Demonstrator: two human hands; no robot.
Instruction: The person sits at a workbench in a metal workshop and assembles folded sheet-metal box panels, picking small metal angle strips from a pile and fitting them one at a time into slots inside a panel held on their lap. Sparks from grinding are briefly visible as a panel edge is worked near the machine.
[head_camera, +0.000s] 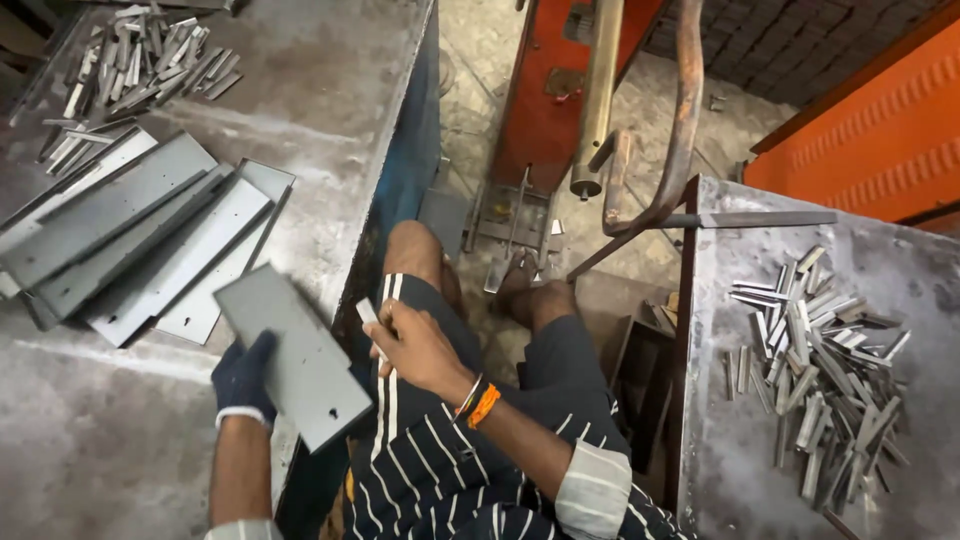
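Over a dusty grey workbench (330, 90), gloved left hand (243, 380) grips a metal plate (292, 355); right hand (415, 345) pinches a small strip (368, 314).

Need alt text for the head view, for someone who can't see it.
A gloved left hand holds a grey metal plate while the bare right hand pinches a small metal strip. Stacked plates lie left, a strip pile right.
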